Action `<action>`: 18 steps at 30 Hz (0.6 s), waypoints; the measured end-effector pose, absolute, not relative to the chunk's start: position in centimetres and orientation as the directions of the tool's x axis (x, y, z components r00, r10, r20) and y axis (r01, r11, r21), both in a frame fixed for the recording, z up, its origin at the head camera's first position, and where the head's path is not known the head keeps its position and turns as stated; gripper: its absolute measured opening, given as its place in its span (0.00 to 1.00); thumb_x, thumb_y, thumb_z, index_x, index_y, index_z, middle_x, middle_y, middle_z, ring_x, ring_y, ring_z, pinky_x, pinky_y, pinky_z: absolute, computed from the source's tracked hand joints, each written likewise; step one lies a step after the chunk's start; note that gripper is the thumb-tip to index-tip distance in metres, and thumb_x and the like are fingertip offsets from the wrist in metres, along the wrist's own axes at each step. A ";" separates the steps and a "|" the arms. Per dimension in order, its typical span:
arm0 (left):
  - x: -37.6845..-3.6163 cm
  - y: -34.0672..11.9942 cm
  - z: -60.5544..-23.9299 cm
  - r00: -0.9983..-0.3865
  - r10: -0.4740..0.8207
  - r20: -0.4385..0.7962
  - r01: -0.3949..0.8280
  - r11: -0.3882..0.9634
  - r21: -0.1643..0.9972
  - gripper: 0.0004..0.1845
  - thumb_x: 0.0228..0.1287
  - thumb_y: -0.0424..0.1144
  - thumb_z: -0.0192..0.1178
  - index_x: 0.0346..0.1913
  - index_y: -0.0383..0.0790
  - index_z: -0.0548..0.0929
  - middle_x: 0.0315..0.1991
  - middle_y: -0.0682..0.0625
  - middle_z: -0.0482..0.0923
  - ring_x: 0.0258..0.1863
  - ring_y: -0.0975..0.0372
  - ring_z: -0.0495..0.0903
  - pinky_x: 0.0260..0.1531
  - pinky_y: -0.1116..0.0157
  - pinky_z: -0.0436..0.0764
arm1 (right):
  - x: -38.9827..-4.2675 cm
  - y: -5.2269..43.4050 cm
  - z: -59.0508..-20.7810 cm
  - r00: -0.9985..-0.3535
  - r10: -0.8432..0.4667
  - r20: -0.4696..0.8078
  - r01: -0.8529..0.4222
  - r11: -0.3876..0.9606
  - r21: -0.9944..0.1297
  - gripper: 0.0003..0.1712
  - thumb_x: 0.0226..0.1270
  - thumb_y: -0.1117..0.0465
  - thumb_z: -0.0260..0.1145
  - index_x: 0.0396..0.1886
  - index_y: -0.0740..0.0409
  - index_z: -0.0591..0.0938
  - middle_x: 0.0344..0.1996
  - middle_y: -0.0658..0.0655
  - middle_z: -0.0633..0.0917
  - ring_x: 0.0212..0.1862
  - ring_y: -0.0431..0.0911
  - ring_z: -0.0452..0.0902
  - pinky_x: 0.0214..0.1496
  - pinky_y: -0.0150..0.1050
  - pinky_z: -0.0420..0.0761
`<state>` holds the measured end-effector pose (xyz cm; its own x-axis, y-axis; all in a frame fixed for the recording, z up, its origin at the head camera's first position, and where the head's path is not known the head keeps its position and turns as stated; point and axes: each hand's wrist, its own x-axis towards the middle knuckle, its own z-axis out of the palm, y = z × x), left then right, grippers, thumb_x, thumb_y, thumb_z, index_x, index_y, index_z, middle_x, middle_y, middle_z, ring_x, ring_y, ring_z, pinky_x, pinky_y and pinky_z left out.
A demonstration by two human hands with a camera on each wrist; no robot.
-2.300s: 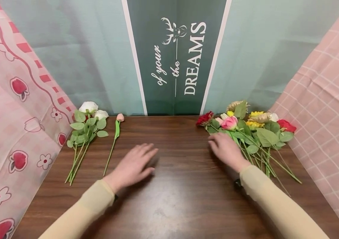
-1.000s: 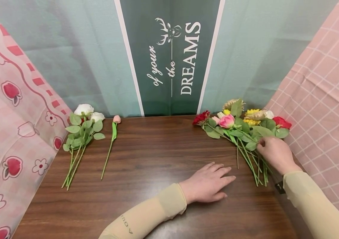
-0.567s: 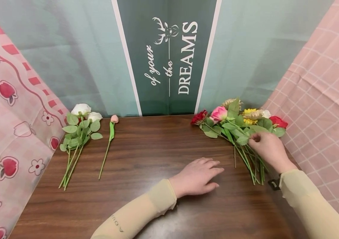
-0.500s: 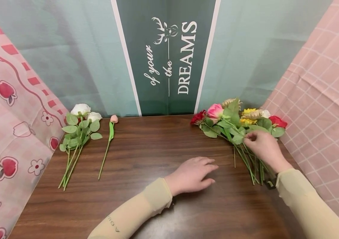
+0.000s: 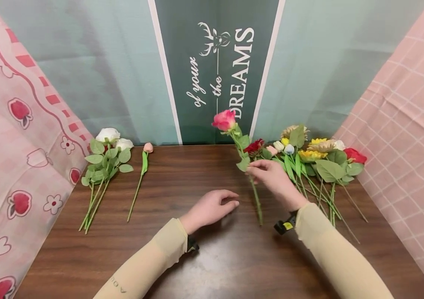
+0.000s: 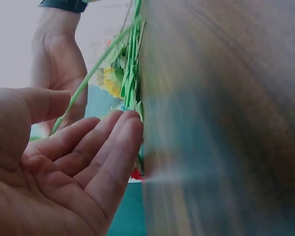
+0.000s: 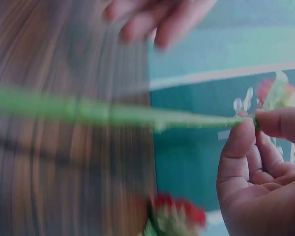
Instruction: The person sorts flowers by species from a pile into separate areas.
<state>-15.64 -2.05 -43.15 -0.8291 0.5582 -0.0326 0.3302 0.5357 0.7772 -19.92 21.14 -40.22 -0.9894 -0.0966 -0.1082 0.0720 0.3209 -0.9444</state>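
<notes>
In the head view my right hand [image 5: 271,176] pinches the green stem of a pink rose [image 5: 224,120], just below its leaves. The rose is lifted and leans left, its bloom against the dark green backdrop. In the right wrist view the thumb and index finger grip the stem [image 7: 187,118]. My left hand [image 5: 210,207] is near the middle of the table with relaxed fingers, to the left of the rose's stem, holding nothing. The left wrist view shows that palm [image 6: 64,177] with fingers loosely extended; the stem passes behind them.
A mixed pile of artificial flowers [image 5: 310,155] lies at the back right of the wooden table [image 5: 197,166]. White roses [image 5: 108,135] lie in a bunch at the back left, beside a single pink tulip [image 5: 144,162]. Fabric hangs on three sides.
My right hand has drawn the pink rose out of the right pile and carried it left and up. My left hand first moved right, then came back left towards the middle.
</notes>
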 end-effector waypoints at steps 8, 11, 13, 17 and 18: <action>-15.6 -3.2 -44.2 -0.845 0.519 -0.130 0.041 0.306 0.951 0.17 0.73 0.42 0.63 0.56 0.33 0.84 0.38 0.47 0.87 0.34 0.49 0.87 0.34 0.51 0.87 | -20.2 16.3 -42.1 -0.987 -0.125 -0.101 0.109 -0.058 -0.992 0.11 0.73 0.64 0.67 0.48 0.68 0.82 0.36 0.56 0.89 0.33 0.43 0.82 0.42 0.40 0.85; -15.6 -3.6 -44.4 -0.859 0.494 -0.137 -0.001 0.265 0.964 0.16 0.72 0.39 0.65 0.54 0.30 0.83 0.39 0.44 0.87 0.33 0.51 0.88 0.34 0.50 0.87 | -20.0 15.6 -42.6 -0.986 -0.135 -0.096 0.114 -0.135 -0.984 0.09 0.73 0.65 0.67 0.47 0.66 0.82 0.36 0.55 0.89 0.36 0.43 0.83 0.42 0.38 0.85; -15.7 -3.9 -44.5 -0.863 0.488 -0.133 -0.008 0.249 0.968 0.14 0.72 0.36 0.64 0.52 0.29 0.83 0.39 0.41 0.87 0.31 0.54 0.87 0.34 0.53 0.87 | -19.9 15.3 -42.8 -0.985 -0.145 -0.092 0.116 -0.161 -0.980 0.08 0.73 0.65 0.67 0.46 0.65 0.82 0.36 0.55 0.89 0.37 0.43 0.84 0.43 0.38 0.85; -15.7 -4.2 -44.7 -0.862 0.492 -0.123 -0.012 0.224 0.975 0.11 0.72 0.31 0.62 0.50 0.26 0.83 0.37 0.39 0.87 0.28 0.60 0.85 0.33 0.59 0.88 | -19.7 15.0 -43.0 -0.983 -0.157 -0.096 0.124 -0.181 -0.976 0.09 0.74 0.65 0.67 0.48 0.67 0.81 0.37 0.55 0.89 0.39 0.44 0.85 0.44 0.37 0.86; -15.7 -4.3 -44.7 -0.860 0.495 -0.123 -0.010 0.225 0.974 0.10 0.72 0.30 0.61 0.50 0.26 0.84 0.37 0.39 0.87 0.29 0.60 0.85 0.33 0.60 0.87 | -19.8 14.9 -43.0 -0.982 -0.162 -0.098 0.127 -0.183 -0.975 0.11 0.73 0.65 0.67 0.49 0.69 0.80 0.37 0.55 0.89 0.39 0.44 0.85 0.44 0.37 0.86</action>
<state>-15.67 -4.31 -44.70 -0.8604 0.4945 -0.1229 -0.0100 0.2246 0.9744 -19.75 14.95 -43.03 -0.9820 -0.1618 -0.0978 0.1272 -0.1831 -0.9748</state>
